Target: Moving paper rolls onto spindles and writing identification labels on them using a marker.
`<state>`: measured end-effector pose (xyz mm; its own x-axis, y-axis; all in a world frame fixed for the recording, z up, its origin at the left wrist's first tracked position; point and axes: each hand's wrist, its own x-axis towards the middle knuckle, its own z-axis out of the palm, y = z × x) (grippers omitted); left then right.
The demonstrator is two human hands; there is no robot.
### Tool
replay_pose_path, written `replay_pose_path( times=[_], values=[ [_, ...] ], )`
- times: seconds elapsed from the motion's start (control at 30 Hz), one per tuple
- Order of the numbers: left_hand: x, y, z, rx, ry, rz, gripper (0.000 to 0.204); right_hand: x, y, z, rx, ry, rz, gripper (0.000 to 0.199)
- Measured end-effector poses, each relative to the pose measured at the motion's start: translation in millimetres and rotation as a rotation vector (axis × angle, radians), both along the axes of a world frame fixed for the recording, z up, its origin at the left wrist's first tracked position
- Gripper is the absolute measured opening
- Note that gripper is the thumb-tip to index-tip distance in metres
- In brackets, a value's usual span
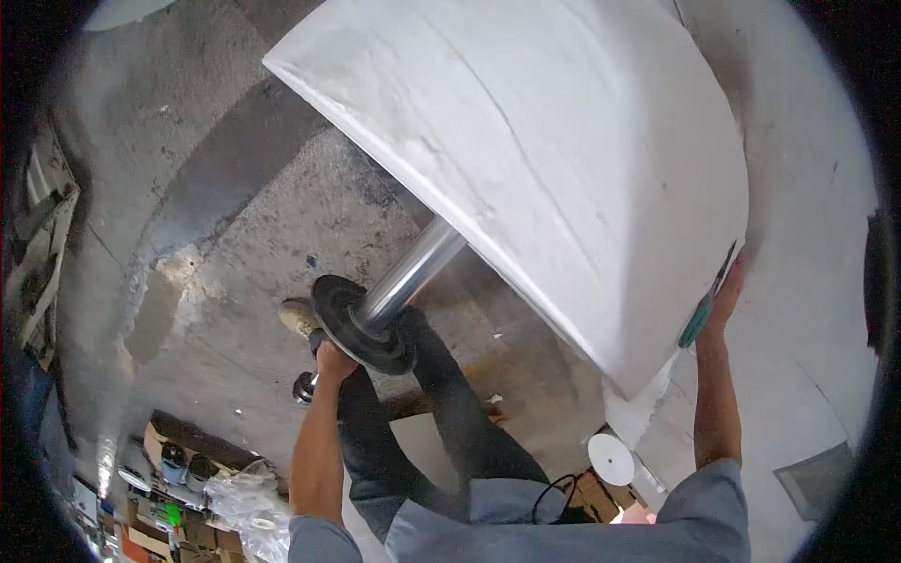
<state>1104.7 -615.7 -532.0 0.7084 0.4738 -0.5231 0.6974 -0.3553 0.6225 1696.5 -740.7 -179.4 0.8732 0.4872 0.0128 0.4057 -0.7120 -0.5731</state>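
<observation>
One large white half-round piece (563, 188): over the grey concrete floor (235, 230), straight edge toward the lower left.
Shiny cylindrical metal pole (413, 270): runs from that straight edge to a flat round black disc (361, 328).
Left hand (334, 361): at the disc's rim; fingers mostly hidden, clamped or not I cannot tell.
Right hand (728, 296): at the piece's curved right edge, beside a green-handled tool (695, 325); its grip I cannot tell.

Left of centre, the left hand (336, 362) touches a dark disc (345, 324) on a shiny metal post (411, 273). At right, the right hand (726, 293) sits against a large white block (554, 150), beside a green tool (695, 324).
</observation>
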Motion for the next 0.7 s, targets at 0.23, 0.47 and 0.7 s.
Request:
replay_pose_path(
  times=[0.23, 0.47, 0.7],
  values=[
    [17.7, -16.2, -33.1, -0.318, -0.031, 0.306, 0.031, -6.8, 69.6, 9.2, 0.176, 0.144, -0.052, 0.052],
    [148.1, 67.0, 4.7, -0.433, 0.389, 0.056, 0.04, -29.6, 116.5, 26.6, -0.046, 0.141, 0.012, 0.052],
    [199.6, 100.2, 44.4, -0.398, 0.421, 0.16, 0.039, -24.1, 115.8, 8.5, -0.16, -0.031, 0.082, 0.046]
  ],
)
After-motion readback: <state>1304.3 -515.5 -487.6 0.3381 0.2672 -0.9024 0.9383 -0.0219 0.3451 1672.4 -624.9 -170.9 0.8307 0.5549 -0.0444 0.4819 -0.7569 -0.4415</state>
